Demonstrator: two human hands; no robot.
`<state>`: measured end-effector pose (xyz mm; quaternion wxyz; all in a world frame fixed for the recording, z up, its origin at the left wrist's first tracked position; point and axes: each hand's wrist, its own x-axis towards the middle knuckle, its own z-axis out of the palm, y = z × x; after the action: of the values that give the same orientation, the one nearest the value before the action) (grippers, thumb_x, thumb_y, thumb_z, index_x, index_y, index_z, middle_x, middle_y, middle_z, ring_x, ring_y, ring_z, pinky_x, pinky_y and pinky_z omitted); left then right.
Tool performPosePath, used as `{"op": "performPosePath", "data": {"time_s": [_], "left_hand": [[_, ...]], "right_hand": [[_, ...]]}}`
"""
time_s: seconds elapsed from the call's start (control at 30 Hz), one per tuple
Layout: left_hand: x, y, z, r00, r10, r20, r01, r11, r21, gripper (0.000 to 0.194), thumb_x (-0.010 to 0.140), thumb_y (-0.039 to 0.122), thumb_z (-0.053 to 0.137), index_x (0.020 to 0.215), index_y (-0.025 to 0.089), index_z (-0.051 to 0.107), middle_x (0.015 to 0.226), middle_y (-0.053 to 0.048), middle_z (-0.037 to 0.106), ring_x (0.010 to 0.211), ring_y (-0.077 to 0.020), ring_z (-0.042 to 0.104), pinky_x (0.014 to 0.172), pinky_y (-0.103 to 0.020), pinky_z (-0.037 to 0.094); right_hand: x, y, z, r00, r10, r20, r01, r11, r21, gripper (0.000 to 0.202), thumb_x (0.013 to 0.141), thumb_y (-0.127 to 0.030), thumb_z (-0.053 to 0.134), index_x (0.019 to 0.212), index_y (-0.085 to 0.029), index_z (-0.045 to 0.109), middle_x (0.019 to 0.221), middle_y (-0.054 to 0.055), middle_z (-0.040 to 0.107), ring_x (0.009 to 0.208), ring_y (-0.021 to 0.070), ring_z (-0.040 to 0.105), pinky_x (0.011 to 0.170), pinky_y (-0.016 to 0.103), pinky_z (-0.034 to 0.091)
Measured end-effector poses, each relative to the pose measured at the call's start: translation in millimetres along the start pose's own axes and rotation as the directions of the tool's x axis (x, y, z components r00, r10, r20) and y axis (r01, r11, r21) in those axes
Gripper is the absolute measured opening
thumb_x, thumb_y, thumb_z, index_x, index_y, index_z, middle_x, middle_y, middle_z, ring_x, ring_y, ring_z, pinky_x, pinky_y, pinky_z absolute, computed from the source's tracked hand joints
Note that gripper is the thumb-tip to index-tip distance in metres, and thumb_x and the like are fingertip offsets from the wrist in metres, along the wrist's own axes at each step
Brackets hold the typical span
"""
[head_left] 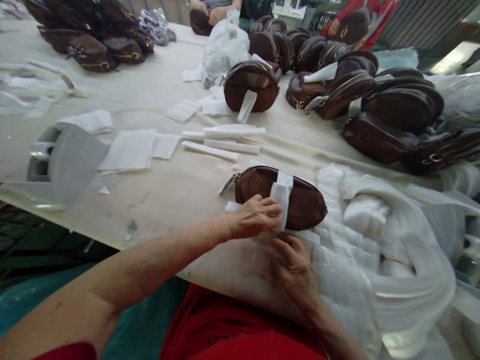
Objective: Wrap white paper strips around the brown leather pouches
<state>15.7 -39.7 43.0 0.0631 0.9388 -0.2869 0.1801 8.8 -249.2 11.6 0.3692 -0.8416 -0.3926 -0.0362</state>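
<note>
A dark brown oval bag (305, 202) with a zipper lies on the table in front of me. A white paper strip (284, 192) runs across its middle. My left hand (258, 215) is on the near left side of the bag, its fingers closed together on the strip. Just below the bag's near edge is my right hand (294, 257), blurred, with its fingers curled near the strip's lower end; whether it holds anything is hidden.
White strips (232, 146) and paper sheets (129, 150) lie beyond and left. A clear tape dispenser (63, 160) stands left. White foam wrap (375, 250) fills the right. Brown bags (401, 107) are piled behind. Two people work across the table (180, 60).
</note>
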Motion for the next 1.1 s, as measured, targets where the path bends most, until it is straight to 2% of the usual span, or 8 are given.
{"op": "performPosePath", "data": {"time_s": [0.07,0.13,0.27,0.33,0.7,0.9,1.0,1.1], "left_hand": [[0,1,-1.1,1.000,-0.006,0.028,0.006,1.000,0.003,0.011,0.090,0.021,0.052,0.098,0.018,0.059,0.102,-0.005,0.058,0.099,-0.0190,0.048,0.064,-0.030,0.033],[1,1,-3.1,0.998,-0.006,0.067,0.005,1.000,0.014,0.011,0.091,0.021,0.051,0.098,0.018,0.058,0.102,-0.006,0.058,0.098,-0.0193,0.048,0.062,-0.030,0.033],[3,5,-5.5,0.996,0.018,0.084,-0.024,0.998,0.060,0.012,0.092,0.018,0.048,0.094,0.016,0.059,0.098,-0.006,0.058,0.093,-0.0198,0.049,0.060,-0.032,0.032],[4,6,-5.0,0.997,0.032,0.068,-0.038,0.996,0.078,0.012,0.092,0.018,0.046,0.092,0.016,0.059,0.095,-0.006,0.058,0.088,-0.0194,0.049,0.059,-0.032,0.031],[-3,10,4.4,0.998,0.049,-0.038,-0.043,0.988,0.152,0.019,0.095,0.016,0.039,0.095,0.013,0.058,0.098,-0.008,0.061,0.089,-0.0172,0.054,0.060,-0.031,0.036],[-10,5,8.4,0.998,0.027,-0.060,-0.025,0.999,0.047,0.022,0.096,0.017,0.038,0.106,0.014,0.057,0.106,-0.007,0.062,0.095,-0.0167,0.056,0.070,-0.029,0.045],[-17,2,10.3,1.000,0.008,-0.031,-0.010,0.997,-0.074,0.027,0.093,0.015,0.038,0.114,0.015,0.055,0.117,-0.009,0.060,0.109,-0.0184,0.052,0.084,-0.031,0.047],[-21,1,10.8,0.997,-0.017,-0.071,0.003,0.980,-0.199,0.031,0.086,0.011,0.041,0.114,0.013,0.055,0.119,-0.011,0.059,0.117,-0.0208,0.049,0.092,-0.034,0.046]], "right_hand": [[1,-2,4,1.000,0.018,-0.010,-0.017,1.000,0.020,0.032,0.074,-0.009,0.049,0.096,-0.024,0.067,0.099,0.007,0.058,0.091,0.0208,0.057,0.075,0.035,0.052],[3,-4,5,0.999,-0.037,-0.034,0.037,0.999,0.011,0.029,0.078,-0.009,0.048,0.091,-0.024,0.069,0.097,0.006,0.059,0.088,0.0196,0.058,0.073,0.034,0.051],[6,-8,-2,0.955,-0.293,-0.053,0.293,0.956,-0.004,0.028,0.084,-0.005,0.045,0.092,-0.020,0.068,0.088,0.006,0.067,0.086,0.0193,0.058,0.074,0.033,0.052],[7,-10,-7,0.928,-0.369,-0.053,0.370,0.929,0.025,0.032,0.084,-0.002,0.042,0.095,-0.019,0.067,0.085,0.006,0.068,0.083,0.0185,0.059,0.073,0.032,0.053],[9,-31,-25,0.883,-0.468,0.030,0.464,0.882,0.086,0.029,0.084,-0.001,0.038,0.089,-0.015,0.063,0.076,0.007,0.064,0.073,0.0168,0.058,0.066,0.027,0.052],[52,-22,-46,0.856,-0.507,-0.096,0.512,0.858,0.036,0.026,0.083,-0.001,0.044,0.093,-0.017,0.063,0.077,0.006,0.065,0.075,0.0174,0.057,0.070,0.031,0.053],[81,-13,-51,0.869,-0.475,-0.138,0.484,0.874,0.038,0.025,0.082,-0.001,0.048,0.090,-0.020,0.064,0.077,0.005,0.065,0.075,0.0170,0.057,0.067,0.030,0.052],[102,-2,-47,0.891,-0.428,-0.149,0.442,0.894,0.073,0.025,0.082,0.000,0.050,0.086,-0.019,0.065,0.076,0.005,0.065,0.075,0.0168,0.057,0.066,0.030,0.051]]}}
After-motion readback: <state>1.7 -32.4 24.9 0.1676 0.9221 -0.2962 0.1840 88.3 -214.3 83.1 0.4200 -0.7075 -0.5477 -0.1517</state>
